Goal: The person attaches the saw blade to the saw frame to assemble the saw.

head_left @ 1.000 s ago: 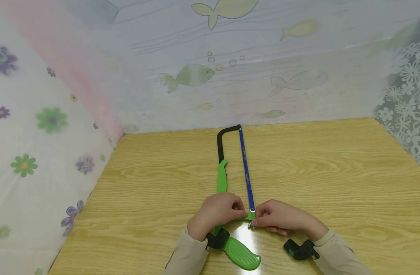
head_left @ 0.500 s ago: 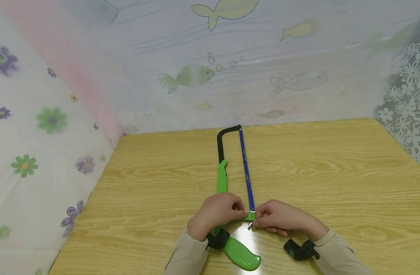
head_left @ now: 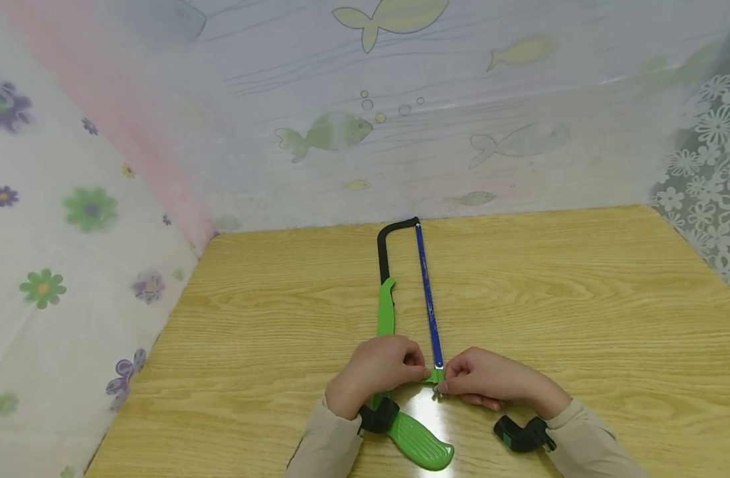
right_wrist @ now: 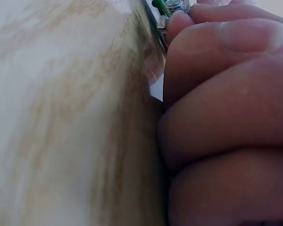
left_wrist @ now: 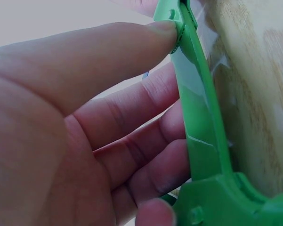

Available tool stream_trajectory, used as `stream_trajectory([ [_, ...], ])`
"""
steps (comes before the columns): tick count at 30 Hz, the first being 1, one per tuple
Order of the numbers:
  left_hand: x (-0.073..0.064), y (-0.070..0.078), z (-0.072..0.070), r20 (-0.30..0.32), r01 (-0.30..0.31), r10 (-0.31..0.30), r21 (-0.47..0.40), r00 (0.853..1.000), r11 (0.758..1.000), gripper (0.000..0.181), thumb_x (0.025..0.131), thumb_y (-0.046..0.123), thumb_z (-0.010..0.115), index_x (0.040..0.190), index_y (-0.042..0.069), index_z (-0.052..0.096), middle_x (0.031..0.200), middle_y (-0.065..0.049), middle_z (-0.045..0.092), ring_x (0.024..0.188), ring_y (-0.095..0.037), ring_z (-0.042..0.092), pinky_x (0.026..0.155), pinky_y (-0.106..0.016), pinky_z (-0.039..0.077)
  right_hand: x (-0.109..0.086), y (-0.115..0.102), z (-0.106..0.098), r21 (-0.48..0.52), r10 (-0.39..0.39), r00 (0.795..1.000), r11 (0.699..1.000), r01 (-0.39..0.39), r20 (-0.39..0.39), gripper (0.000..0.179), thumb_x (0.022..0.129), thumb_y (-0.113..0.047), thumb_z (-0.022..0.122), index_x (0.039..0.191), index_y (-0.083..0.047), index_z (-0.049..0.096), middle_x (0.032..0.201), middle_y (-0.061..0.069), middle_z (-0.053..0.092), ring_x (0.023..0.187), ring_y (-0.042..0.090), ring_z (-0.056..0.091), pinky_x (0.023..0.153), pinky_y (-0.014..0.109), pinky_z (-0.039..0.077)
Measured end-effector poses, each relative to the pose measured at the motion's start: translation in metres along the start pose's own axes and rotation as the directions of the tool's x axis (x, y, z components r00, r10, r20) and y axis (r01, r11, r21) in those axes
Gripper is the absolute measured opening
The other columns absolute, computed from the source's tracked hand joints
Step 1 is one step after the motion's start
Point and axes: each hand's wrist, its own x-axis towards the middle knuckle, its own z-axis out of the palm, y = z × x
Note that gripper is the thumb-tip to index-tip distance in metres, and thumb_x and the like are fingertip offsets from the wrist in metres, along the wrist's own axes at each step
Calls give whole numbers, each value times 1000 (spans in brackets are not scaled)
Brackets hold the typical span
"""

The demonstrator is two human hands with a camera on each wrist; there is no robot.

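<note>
A hacksaw (head_left: 386, 309) lies flat on the table, with a green and black frame and a blue blade (head_left: 427, 292) stretched along its right side. My left hand (head_left: 382, 362) grips the frame's green lower arm; in the left wrist view its thumb presses one side of the green frame (left_wrist: 200, 113) and the fingers curl behind. At the blade's near end, my right hand (head_left: 496, 378) pinches a small metal wing nut (head_left: 437, 392) between thumb and index finger. The right wrist view shows a bit of shiny metal thread (right_wrist: 175, 5) beyond the curled fingers. The green handle (head_left: 422, 443) points toward me.
The wood-grain table (head_left: 580, 285) carries the saw. A fish-patterned sheet (head_left: 424, 159) hangs behind it, close to the saw's far end. A flower-patterned sheet (head_left: 95, 265) stands at the left. Black cameras are strapped to both wrists.
The wing nut has turned slightly between my right thumb and finger. The saw, its blade and my left hand have stayed in place.
</note>
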Motion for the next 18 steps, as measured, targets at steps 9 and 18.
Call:
stream_trajectory([
  [9,0,0,1,-3,1,-1,5,1000,1000,15,79,42,63,73,28,63,63,19,51,55,0,44,50,-21,35,-1,0,-1,-6,5,1000,1000,-5,7,34,89,-35,53,72,-7,60,45,-5,40,28,5,31,31,21,25],
  [18,0,0,1,-4,2,-2,9,1000,1000,15,79,41,63,73,28,63,63,20,51,55,0,44,51,-21,35,-1,0,-1,-20,-12,1000,1000,12,9,32,90,-36,51,76,-10,64,46,-3,45,29,5,33,30,22,27],
])
